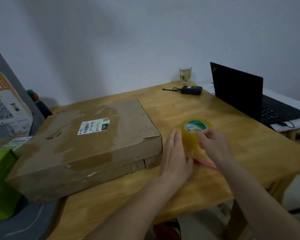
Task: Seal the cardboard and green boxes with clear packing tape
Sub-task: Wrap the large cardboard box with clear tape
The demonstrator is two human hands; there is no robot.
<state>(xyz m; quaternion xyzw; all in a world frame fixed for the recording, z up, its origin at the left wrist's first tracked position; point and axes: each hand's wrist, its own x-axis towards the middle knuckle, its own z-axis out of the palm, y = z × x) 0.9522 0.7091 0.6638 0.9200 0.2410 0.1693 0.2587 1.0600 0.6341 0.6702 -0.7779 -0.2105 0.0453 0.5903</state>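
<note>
Nearest, left hand (176,156) lies flat-fingered against tape roll (194,134); right hand (212,142) pinches the roll's outer edge. Roll upright on wooden table (241,146), just right of cardboard box (87,144). Green box (0,179) far left.

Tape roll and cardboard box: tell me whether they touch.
Apart. The head view shows bare wooden table between the tape roll and the cardboard box.

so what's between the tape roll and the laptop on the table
Nothing: in the head view the stretch of wooden table between the tape roll and the laptop is bare. The pink pen lies nearer the person, outside it.
</note>
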